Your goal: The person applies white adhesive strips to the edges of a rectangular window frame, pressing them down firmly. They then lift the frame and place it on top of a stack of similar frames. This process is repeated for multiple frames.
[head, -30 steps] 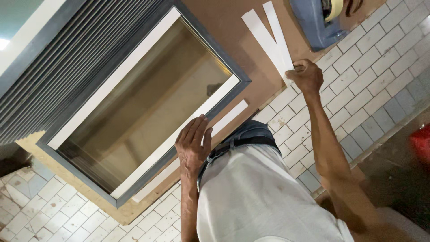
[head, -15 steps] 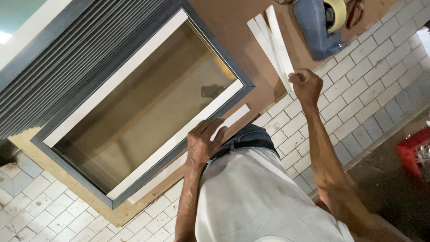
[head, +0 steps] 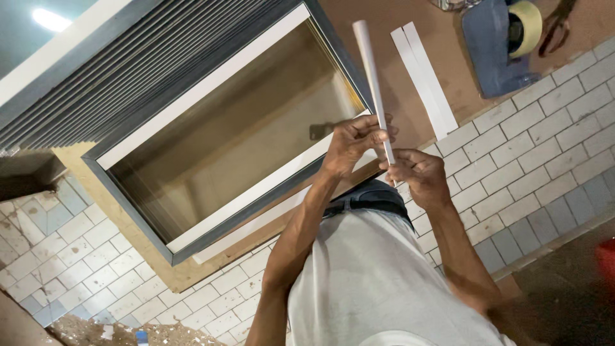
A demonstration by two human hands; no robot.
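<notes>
A: Here, what grips the white strip point(head: 373, 83)?
B: Both hands; left hand point(head: 351, 144) pinches its lower part, right hand point(head: 416, 173) its end.
A: Position?
B: Upright, above the frame point(head: 211, 237), beside two strips point(head: 424, 80).

**White tile floor, framed panel on a board**

Floor's all small white brick-style tiles point(head: 544, 154) — cracked and dusty toward the lower left corner. A brown board point(head: 397, 25) lies on it, carrying a grey-framed glass panel point(head: 230, 147) with slats along one edge. Ceiling light point(head: 48, 19) glares top left.
</notes>
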